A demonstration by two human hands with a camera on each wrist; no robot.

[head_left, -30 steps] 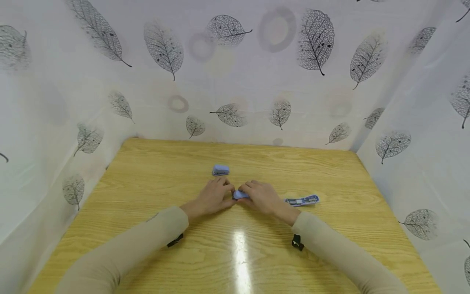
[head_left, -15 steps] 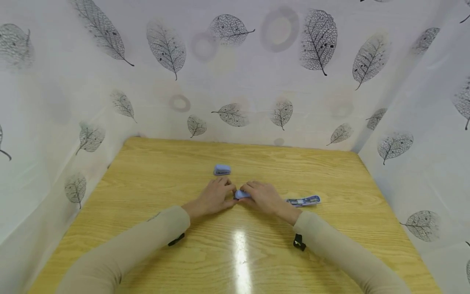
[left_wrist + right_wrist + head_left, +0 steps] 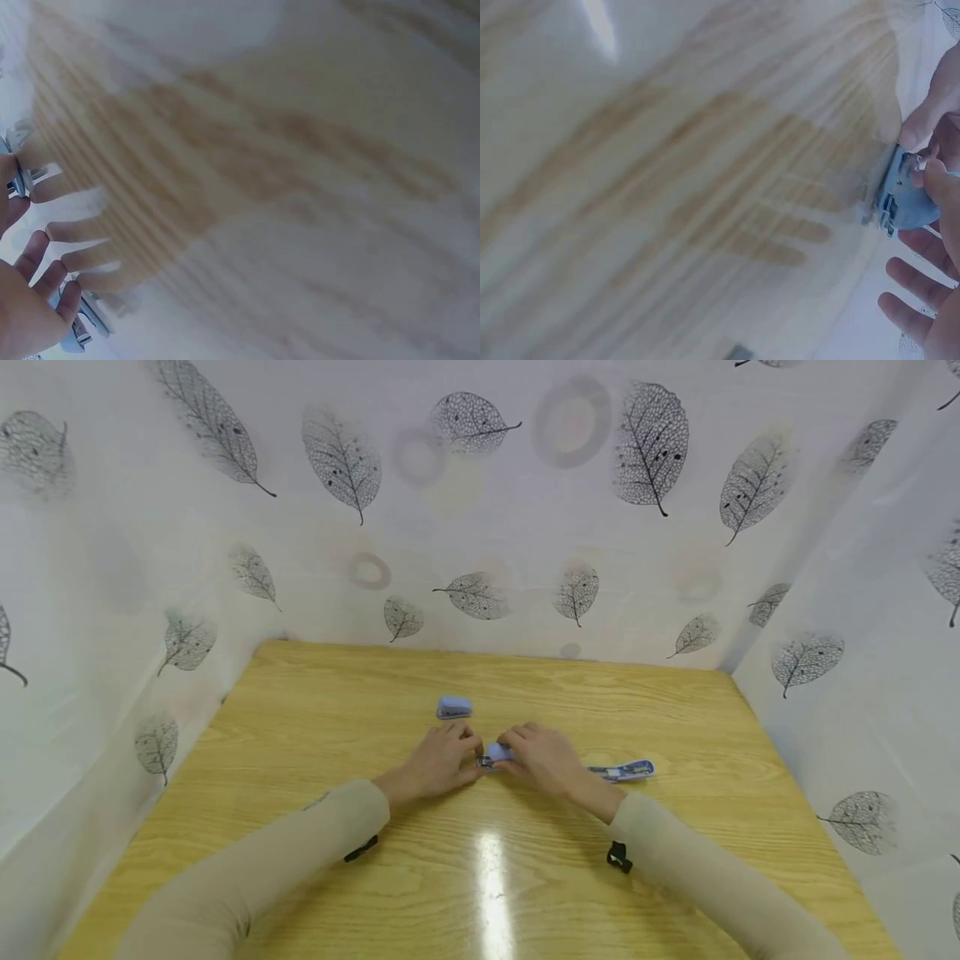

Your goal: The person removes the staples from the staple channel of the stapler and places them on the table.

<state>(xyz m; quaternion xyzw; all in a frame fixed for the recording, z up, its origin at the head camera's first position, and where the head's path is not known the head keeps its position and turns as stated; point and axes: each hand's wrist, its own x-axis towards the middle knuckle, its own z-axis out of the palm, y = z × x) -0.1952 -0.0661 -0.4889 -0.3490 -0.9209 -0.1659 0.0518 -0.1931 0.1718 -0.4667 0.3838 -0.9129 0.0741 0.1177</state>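
Both hands meet at the middle of the wooden table (image 3: 300, 827). Between them is a small light-blue stapler-like piece (image 3: 495, 752) with a bit of metal showing under its left end. My right hand (image 3: 517, 750) grips the blue piece from the right; in the right wrist view a thumb and finger of that hand (image 3: 930, 172) pinch the blue piece (image 3: 901, 201). My left hand (image 3: 467, 750) pinches its left, metal end; the left wrist view shows that hand (image 3: 26, 300) low at the left edge, with a metal part (image 3: 21, 178) by the thumb.
A second small blue piece (image 3: 453, 707) lies just beyond the hands. A long blue and white strip-like part (image 3: 621, 769) lies to the right of my right wrist. White leaf-patterned sheets (image 3: 480, 527) wall in the table at the back and both sides.
The right hand has shifted slightly away and tipped the blue piece, so a metal part now shows at its left end. The left hand has hardly moved.
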